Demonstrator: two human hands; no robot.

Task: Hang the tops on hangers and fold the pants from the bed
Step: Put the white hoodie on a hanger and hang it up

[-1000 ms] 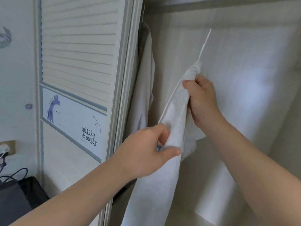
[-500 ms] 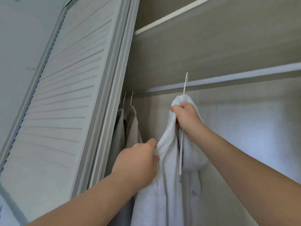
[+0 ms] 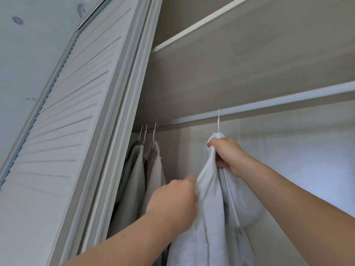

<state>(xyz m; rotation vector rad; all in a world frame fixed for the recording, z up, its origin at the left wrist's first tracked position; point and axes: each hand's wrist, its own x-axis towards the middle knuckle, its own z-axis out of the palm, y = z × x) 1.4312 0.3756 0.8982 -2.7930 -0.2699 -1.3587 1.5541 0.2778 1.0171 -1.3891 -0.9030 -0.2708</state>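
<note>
The louvred door (image 3: 76, 131) fills my view from 8 to 11 o'clock; its frame stands close to where I work, so a wide swing could catch cloth on it; the rail (image 3: 288, 101) runs from the centre out to 3 o'clock; under it, at 5 o'clock, hangs the white top (image 3: 207, 217), bunched at the neck and, I judge, heavy enough to drag sideways; the hung garments (image 3: 138, 179) sit at 7 o'clock, near but apart, and crowding them could knock a neighbour loose; my left hand (image 3: 172, 200) grips a fold of the top's front edge, fingers curled into the cloth; my right hand (image 3: 228, 156) is closed tight round the gathered neck just below the hanger hook (image 3: 218, 120); the hook reaches the rail at 12 o'clock, yet I cannot tell whether it is seated over it; letting go too soon would drop everything; a downward tug from the left hand could slide the top off its hanger
</note>
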